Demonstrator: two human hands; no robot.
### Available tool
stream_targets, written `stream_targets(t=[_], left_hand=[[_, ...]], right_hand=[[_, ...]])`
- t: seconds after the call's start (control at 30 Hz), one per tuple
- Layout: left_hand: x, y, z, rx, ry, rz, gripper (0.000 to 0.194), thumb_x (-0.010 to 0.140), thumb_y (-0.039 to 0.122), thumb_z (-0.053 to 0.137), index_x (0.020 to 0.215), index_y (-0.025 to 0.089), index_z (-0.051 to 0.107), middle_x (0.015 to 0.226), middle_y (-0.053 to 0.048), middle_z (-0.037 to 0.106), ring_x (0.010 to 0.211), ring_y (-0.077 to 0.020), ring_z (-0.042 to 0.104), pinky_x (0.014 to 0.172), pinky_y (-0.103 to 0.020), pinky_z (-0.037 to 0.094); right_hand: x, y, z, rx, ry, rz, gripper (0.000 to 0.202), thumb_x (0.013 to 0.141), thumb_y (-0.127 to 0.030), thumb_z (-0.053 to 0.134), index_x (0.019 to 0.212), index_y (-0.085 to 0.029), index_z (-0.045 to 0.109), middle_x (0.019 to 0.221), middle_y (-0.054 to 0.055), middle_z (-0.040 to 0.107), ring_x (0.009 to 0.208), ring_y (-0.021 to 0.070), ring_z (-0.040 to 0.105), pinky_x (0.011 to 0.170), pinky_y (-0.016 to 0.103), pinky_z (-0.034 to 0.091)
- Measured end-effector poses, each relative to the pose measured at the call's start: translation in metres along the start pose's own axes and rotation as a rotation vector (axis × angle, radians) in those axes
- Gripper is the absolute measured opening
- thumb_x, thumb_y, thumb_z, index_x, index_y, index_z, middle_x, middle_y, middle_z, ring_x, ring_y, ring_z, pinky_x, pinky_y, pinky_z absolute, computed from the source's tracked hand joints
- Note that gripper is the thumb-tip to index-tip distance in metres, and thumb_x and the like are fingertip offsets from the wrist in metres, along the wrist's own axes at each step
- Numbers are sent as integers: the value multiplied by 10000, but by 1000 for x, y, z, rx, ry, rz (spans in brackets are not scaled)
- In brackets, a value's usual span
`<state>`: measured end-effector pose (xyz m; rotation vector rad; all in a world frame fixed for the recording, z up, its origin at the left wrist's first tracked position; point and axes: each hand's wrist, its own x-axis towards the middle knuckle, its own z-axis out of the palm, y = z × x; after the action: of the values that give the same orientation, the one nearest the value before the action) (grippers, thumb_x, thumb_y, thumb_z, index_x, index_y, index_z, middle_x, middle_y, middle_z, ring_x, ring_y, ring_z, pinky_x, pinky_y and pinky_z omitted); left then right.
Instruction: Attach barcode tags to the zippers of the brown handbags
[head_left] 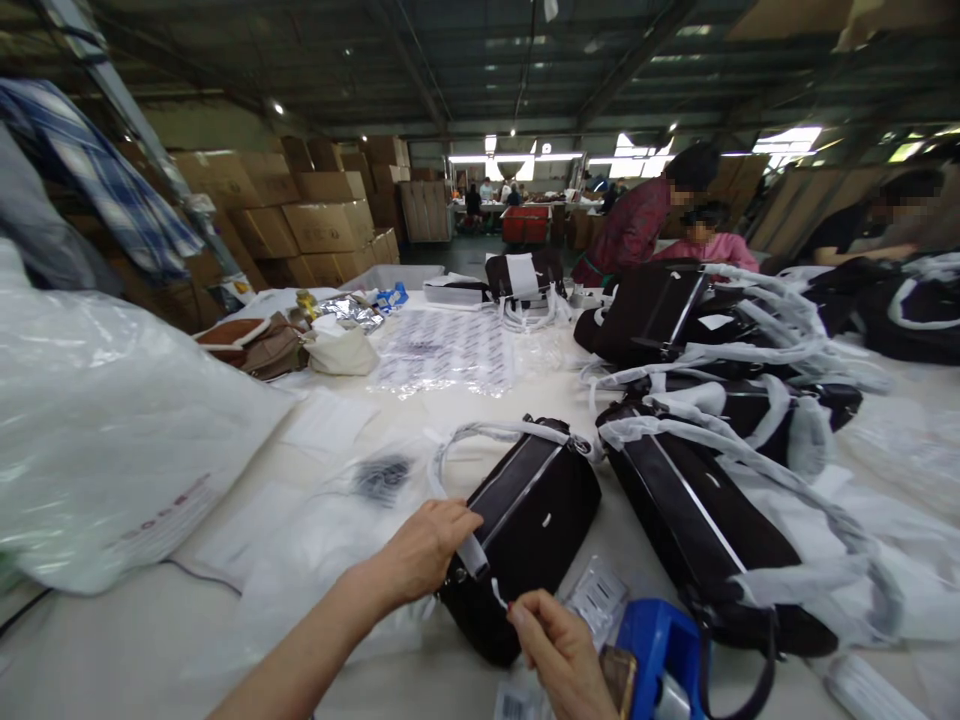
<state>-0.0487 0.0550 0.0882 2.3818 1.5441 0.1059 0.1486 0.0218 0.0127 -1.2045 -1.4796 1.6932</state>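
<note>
A black handbag [536, 500] lies on the table in front of me, its handle [442, 455] wrapped in white protective material. My left hand [431, 548] is closed over the near left end of the bag, beside the wrapped handle's base. Low at the bag's near side, my right hand [559, 645] pinches its thumb and fingers together. A tiny red spot shows at those fingertips, close to a short white strip [499, 593]; what exactly they hold is too small to make out.
More black handbags [705, 520] with wrapped handles crowd the right side. A blue tape dispenser [660, 655] stands by my right hand, near a clear packet [598, 595]. A large plastic bag [112, 420] bulges at left; a printed plastic sheet [450, 350] lies ahead. Co-workers [637, 225] are beyond.
</note>
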Motion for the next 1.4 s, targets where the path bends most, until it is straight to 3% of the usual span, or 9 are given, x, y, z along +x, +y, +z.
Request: stream_targets(t=[0.13,0.27,0.6,0.77,1.0,1.2,1.3,1.4], left_hand=[[7,5,-7,254,-113,136,217,682,32,445,839,172,498,846,-60,576,815,-205,516,721,-332,424],[11,5,-13,345,-152,235,83,720,120,465,762,190,482,801,-54,558,774,-208,513,677,-332,413],[26,3,-19,187,-243,135,184,508,96,474,666,187,446,675,-18,582,682,-193,559,680,-343,381],[21,1,-23,79,-243,67,191,529,102,458,690,198,491,720,-15,595,737,-188,571,703,-331,365],[20,7,-26,93,-231,90,175,556,91,490,698,193,507,723,-12,593,734,-174,562,723,-324,364],[17,11,-19,310,-83,256,56,702,136,481,741,175,485,748,-43,574,707,-182,520,712,-344,377],[11,8,-12,394,80,330,95,784,118,419,745,172,487,735,-31,575,710,-170,502,803,-379,358],[1,5,2,390,291,307,184,847,105,344,818,186,506,856,-34,608,871,-176,506,902,-394,298]], right_hand=[[1,3,4,-12,5,-8,391,789,-524,414,672,-159,493,487,-60,337,466,83,302,461,217,226],[2,6,9,-25,10,-11,374,792,-504,406,647,-167,474,498,-53,354,483,90,336,474,215,255],[10,1,15,-69,46,39,318,793,-446,400,651,-170,469,505,-55,351,490,93,337,470,222,240],[14,-2,20,-56,56,51,324,775,-450,401,623,-170,458,488,-58,337,471,88,318,455,224,220],[21,-8,23,0,94,63,331,738,-475,416,618,-169,461,465,-59,347,447,85,304,434,222,207],[26,-11,25,9,115,58,337,728,-476,438,591,-169,461,444,-56,371,435,80,312,433,219,212],[28,-12,26,31,117,68,330,724,-469,454,579,-172,456,431,-59,374,419,77,302,425,218,209],[30,-11,27,29,132,56,327,728,-464,455,574,-176,454,425,-55,380,417,82,325,423,216,225]])
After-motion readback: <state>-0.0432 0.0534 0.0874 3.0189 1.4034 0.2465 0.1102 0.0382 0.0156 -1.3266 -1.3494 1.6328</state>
